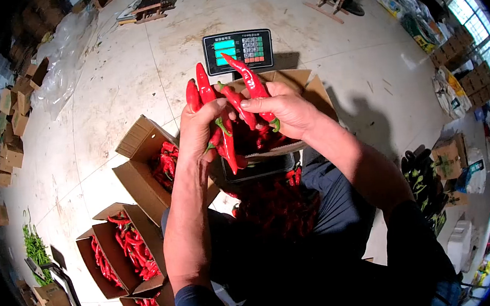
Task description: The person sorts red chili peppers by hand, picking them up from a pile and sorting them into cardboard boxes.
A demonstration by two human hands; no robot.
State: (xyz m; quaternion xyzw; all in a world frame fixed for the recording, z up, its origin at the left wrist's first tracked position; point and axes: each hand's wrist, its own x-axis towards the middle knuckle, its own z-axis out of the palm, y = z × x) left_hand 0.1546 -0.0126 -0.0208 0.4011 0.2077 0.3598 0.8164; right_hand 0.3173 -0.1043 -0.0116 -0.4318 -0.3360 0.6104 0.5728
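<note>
Several red chili peppers (pixel 228 148) with green stems are gripped in my left hand (pixel 198 125), some pointing up and others down. My right hand (pixel 285 109) is closed round more red chili peppers (pixel 249 79), one standing tall with its tip up. Both hands are close together above an open cardboard box (pixel 319 95) that has red peppers in it. Just behind the box is a digital scale display (pixel 238 50) with lit screens and a keypad. Below my hands, a heap of red peppers (pixel 276 206) lies in shadow between my legs.
On the left stand open cardboard boxes of red peppers (pixel 136 246). Green peppers (pixel 36 250) lie at the far left, near a dark metal frame. Dark eggplant-like vegetables (pixel 422 186) are piled at the right. Cartons and plastic sheeting (pixel 65 58) line the floor's edges.
</note>
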